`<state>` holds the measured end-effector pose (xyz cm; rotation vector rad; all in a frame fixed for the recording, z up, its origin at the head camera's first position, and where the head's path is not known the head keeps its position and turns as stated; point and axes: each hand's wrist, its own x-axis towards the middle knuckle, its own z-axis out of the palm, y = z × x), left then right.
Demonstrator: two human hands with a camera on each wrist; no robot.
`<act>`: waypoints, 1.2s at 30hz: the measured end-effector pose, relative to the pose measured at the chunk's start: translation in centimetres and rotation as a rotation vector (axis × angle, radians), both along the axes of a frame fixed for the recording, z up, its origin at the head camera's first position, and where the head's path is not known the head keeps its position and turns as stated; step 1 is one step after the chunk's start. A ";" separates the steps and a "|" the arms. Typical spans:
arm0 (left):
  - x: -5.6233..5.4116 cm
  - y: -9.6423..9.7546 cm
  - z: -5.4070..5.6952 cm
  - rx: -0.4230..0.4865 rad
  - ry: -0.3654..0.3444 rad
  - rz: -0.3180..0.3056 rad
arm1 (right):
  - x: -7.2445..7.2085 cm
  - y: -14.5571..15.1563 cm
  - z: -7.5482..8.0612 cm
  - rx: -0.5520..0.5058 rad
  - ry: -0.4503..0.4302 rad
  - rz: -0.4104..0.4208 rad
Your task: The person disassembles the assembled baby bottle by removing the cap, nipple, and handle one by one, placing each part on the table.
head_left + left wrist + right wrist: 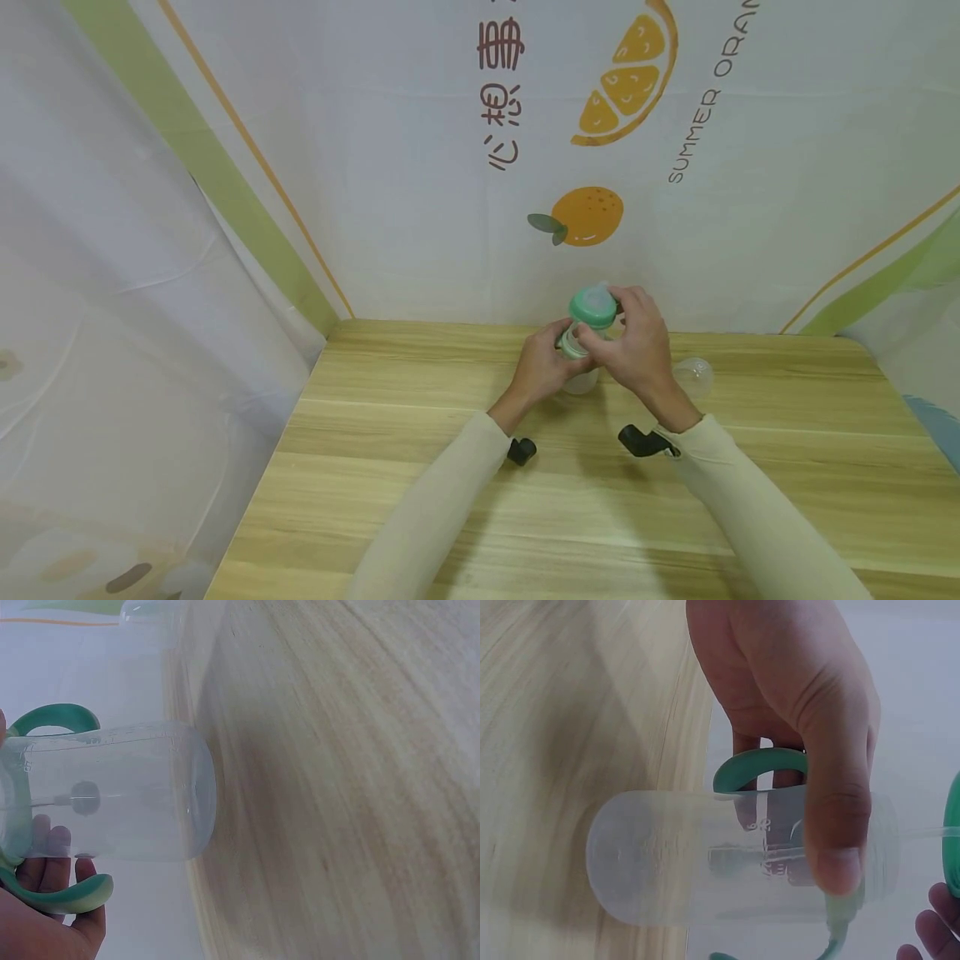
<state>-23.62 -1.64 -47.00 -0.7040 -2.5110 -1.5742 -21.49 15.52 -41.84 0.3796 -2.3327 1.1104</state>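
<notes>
A clear feeding bottle (581, 382) with measuring marks and green side handles (56, 716) is held roughly upright over the table. My left hand (543, 362) grips it around the neck and handles, its thumb lying across the bottle in the right wrist view. Just above the mouth, my right hand (637, 346) holds the green bottle lid (592, 308) with its pale teat, apart from the rim. From the lid a thin straw (928, 832) runs down into the bottle, ending in a grey weight (85, 797). Whether the bottle's base touches the table cannot be told.
A clear dome cap (693, 377) stands on the wooden table (375, 475), right of the right hand. White cloth (420, 208) printed with oranges hangs behind the table's back edge. More cloth (150, 333) hangs along the left side. Black wrist mounts (643, 441) stick out below the wrists.
</notes>
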 end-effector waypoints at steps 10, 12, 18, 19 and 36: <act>0.0 0.1 0.0 -0.008 0.004 0.002 | -0.2 0.1 0.2 -0.019 0.032 0.009; 0.0 0.1 0.0 -0.010 0.010 0.001 | -0.2 0.1 0.3 -0.026 0.042 0.014; 0.0 0.1 0.0 -0.022 0.033 0.007 | -0.3 0.1 0.5 -0.041 0.064 0.023; 0.0 0.1 -0.1 -0.022 0.036 0.008 | -0.3 0.1 0.5 -0.041 0.068 0.022; -0.2 0.1 -0.2 0.016 0.024 -0.005 | -0.3 0.0 1.3 -0.053 0.138 -0.006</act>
